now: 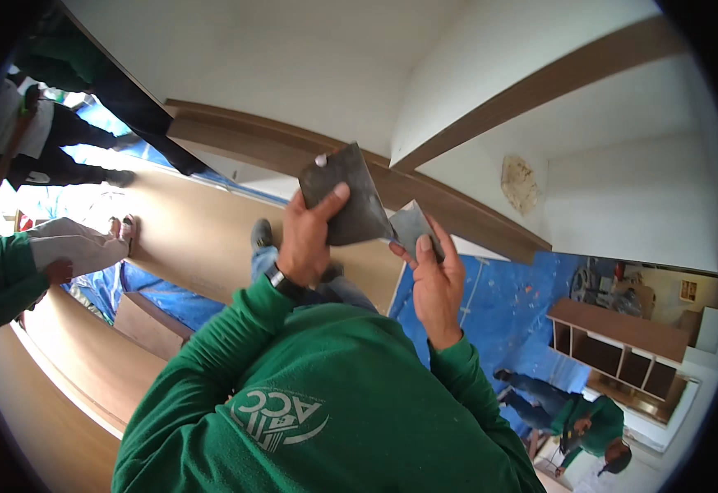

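Note:
My left hand (304,238) grips a dark, flat, square-cornered filler plate (357,197), its thumb lying across the face. Near the plate's upper left edge sits a small whitish dab (321,160). In my right hand (437,287) is a smaller grey metal scraper blade (411,220), pinched between thumb and fingers. One lower corner of the plate meets or nearly meets the blade's left edge. Both tools are held up in front of a white cabinet with brown wooden edging (474,209).
A beige patch (519,184) marks the white cabinet interior. Blue sheeting (498,296) covers floor at the right, and a tan board (186,214) lies at the left. A brown shelf unit (614,333) stands far right, near a person in green (593,423). Several people are at the left.

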Motion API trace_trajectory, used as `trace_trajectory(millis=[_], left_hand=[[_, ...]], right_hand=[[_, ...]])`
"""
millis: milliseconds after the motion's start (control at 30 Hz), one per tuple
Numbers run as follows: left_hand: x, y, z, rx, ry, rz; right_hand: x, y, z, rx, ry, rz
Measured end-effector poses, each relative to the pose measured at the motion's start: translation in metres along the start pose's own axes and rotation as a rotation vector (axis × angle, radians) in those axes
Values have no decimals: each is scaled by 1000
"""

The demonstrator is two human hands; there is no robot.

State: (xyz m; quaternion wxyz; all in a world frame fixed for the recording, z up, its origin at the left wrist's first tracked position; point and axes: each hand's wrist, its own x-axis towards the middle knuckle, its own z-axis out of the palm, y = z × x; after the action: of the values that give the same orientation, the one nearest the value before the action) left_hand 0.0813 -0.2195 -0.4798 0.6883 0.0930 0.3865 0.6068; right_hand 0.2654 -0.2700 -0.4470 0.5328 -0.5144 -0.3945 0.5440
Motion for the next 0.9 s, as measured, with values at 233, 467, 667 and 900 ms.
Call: trace_trajectory(millis=[233,467,667,900], left_hand=[[-56,-5,46,78,-25,371],[-72,18,57,-85,6,319],[-71,47,33,-101,-118,233],[-93,33,23,60,-211,221]], right_hand=[[-28,-26,-15,-412,-200,-292],[-38,7,-40,-950,-473,-662],[-37,-34,-18,276,-143,95],[-43,-29,1,740,-375,596]])
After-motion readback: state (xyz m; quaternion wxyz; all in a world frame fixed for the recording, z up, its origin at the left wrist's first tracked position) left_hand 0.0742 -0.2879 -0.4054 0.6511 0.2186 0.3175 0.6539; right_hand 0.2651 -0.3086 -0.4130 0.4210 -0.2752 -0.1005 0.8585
